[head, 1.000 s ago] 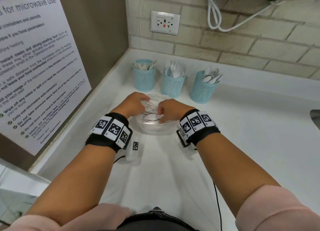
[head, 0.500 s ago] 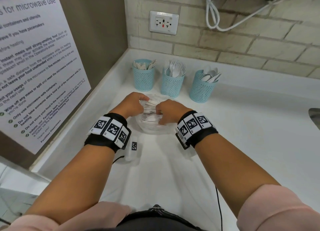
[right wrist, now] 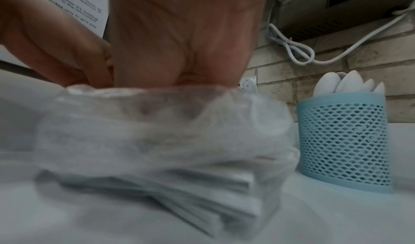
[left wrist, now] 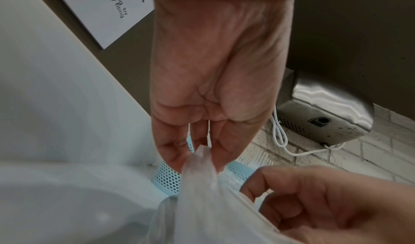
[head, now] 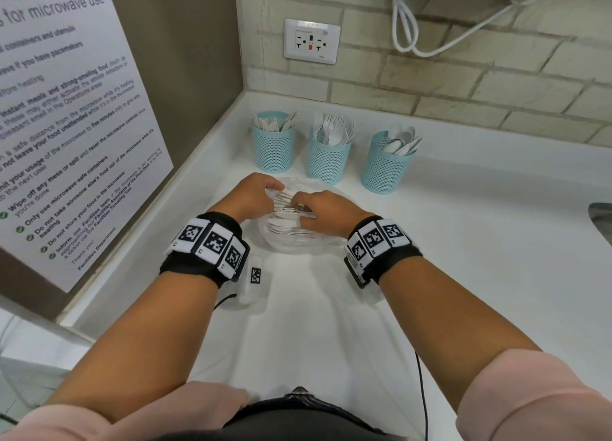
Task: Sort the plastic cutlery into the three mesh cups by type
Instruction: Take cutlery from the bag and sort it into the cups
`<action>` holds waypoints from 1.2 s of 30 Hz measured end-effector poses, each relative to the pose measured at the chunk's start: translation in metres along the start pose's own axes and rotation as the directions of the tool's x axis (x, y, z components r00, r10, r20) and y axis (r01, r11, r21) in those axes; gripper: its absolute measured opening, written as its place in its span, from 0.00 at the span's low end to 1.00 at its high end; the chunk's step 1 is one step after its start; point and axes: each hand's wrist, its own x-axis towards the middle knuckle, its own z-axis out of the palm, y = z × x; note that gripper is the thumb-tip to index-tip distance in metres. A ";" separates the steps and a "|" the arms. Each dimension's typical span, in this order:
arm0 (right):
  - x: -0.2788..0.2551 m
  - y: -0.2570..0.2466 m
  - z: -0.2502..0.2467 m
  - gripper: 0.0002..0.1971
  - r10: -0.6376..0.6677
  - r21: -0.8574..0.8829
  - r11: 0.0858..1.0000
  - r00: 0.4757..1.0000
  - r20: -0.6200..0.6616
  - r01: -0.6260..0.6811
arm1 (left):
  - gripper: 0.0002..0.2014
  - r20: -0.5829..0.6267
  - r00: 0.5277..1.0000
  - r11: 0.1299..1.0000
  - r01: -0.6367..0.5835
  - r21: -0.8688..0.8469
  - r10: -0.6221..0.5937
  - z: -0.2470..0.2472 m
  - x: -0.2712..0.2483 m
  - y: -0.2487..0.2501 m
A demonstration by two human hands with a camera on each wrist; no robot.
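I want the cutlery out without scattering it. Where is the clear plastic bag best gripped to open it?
Grip the clear plastic bag at its gathered top edge, coming from above with one hand on each side. The cutlery lies flat in its lower part, so the loose film on top is free to pinch. The left hand already pinches it there; the right hand is beside it.

cups: pale blue, mesh holes, centre
cutlery: white
bag: clear
counter: white
wristbands: black, black-and-white square codes
sleeves: pink, bottom corners
wall: beige brick
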 end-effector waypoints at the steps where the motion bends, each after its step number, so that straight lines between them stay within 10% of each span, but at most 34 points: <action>1: 0.000 0.000 0.001 0.16 0.000 -0.006 1.000 1.000 0.001 0.000 | 0.26 0.000 1.000 1.000 0.002 -0.002 -0.002 0.000 0.000 0.000; 36: 0.003 0.011 -0.002 0.13 0.062 0.268 0.963 0.993 -0.104 -0.032 | 0.24 -0.027 1.000 1.000 0.001 -0.004 -0.001 0.001 0.003 0.000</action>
